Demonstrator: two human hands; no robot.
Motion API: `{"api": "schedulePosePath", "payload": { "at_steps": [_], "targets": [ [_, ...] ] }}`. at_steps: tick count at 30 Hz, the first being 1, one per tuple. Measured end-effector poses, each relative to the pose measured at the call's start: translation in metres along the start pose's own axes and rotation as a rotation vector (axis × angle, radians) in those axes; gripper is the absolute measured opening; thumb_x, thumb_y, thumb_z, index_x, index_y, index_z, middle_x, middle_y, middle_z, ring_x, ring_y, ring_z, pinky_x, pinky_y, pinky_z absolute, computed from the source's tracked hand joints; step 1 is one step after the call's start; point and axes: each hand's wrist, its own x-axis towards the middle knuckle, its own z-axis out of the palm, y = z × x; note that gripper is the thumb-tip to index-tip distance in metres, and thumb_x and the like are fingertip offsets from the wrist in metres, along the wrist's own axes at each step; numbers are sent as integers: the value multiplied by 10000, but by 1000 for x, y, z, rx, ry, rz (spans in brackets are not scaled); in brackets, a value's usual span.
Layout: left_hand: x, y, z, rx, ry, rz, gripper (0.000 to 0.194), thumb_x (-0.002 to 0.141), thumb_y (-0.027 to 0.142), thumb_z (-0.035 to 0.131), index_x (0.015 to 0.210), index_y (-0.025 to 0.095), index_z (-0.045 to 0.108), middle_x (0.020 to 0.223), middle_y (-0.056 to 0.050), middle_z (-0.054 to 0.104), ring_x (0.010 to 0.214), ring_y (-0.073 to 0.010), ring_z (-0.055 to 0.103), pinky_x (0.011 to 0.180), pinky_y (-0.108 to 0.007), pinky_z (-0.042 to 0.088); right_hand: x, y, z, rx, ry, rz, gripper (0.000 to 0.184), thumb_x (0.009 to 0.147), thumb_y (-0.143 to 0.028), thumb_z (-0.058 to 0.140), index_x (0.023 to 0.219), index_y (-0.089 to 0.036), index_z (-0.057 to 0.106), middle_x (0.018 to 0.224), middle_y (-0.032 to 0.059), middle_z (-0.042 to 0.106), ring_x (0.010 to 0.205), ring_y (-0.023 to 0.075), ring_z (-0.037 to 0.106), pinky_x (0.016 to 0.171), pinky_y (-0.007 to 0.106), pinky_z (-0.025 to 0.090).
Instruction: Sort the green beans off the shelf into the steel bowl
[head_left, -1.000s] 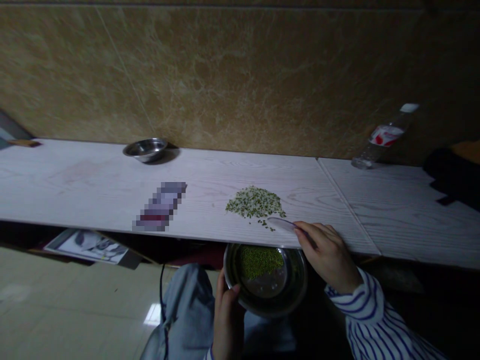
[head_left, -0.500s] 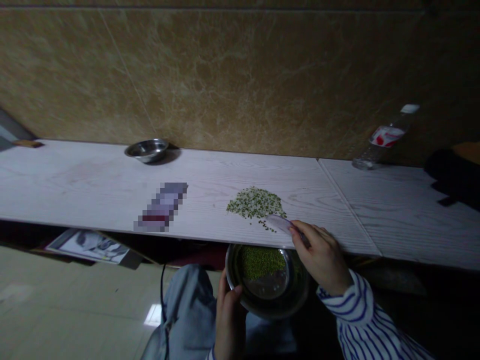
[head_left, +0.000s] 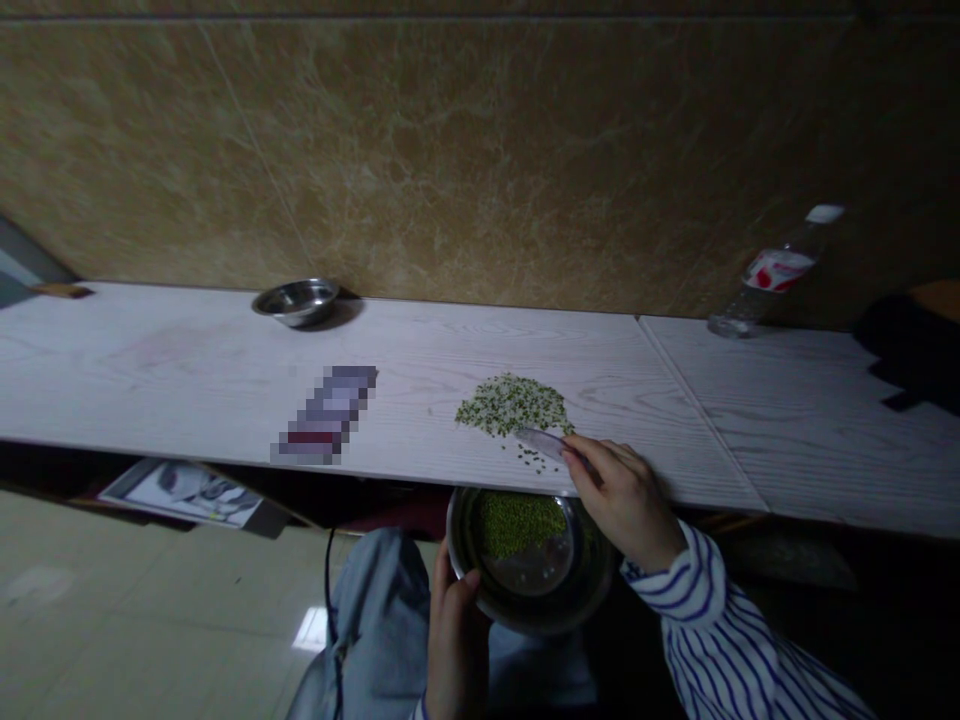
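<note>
My right hand (head_left: 628, 500) is closed on a pale purplish tool with a narrow, flat blade (head_left: 541, 441); its handle is mostly hidden in my fingers. The blade lies at the near edge of a spread pile of small green beans mixed with white grains (head_left: 514, 405) on the white wood-grain counter (head_left: 420, 400). My left hand (head_left: 456, 630) grips the rim of a steel bowl (head_left: 592, 600) from the left, thumb over the edge. Inside the bowl, below the counter's front edge, are many green beans (head_left: 521, 522), with part of the shiny bottom showing.
A small steel bowl (head_left: 298, 302) stands by the wall at the back left. A blurred-out flat item (head_left: 326, 415) lies in front of it. A clear plastic bottle (head_left: 776, 272) and a dark object (head_left: 911, 345) are at the right. Under the counter is an open drawer (head_left: 191, 495).
My right hand has moved slightly left, bringing the blade along the near edge of the pile. My left hand still holds the bowl in nearly the same place.
</note>
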Motion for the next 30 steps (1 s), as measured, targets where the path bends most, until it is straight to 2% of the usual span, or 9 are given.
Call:
{"api": "schedulePosePath", "payload": {
  "at_steps": [9,15,23,30],
  "targets": [
    [-2,3,0,-18,18,-3,591,818,342,691,1398,279,601,1327,-83,673,1265,-322,566,1027,-426,468,7,5,9,56,-32,-20,188,1003,-207,532,1058,-182,711,942,90,803,825,223,753,758,366,574],
    [0,1,-1,-18,19,13,579,790,341,719,1358,280,628,1292,-73,688,1221,-307,588,1028,-412,463,7,4,5,79,-88,-48,195,1008,-205,518,1059,-196,706,936,78,800,834,216,746,777,376,554],
    [1,0,-2,-12,29,23,541,785,322,718,1322,295,661,1244,-55,710,1151,-269,624,1032,-382,454,15,6,13,55,-47,10,223,991,-217,519,1059,-211,731,948,94,802,840,235,747,774,384,568],
    [-1,2,-2,-31,50,9,564,793,323,718,1349,285,637,1279,-61,694,1179,-264,610,1011,-354,462,17,3,9,57,-82,-52,213,1003,-197,510,1063,-197,714,937,80,800,838,223,744,758,364,543]
  ]
}}
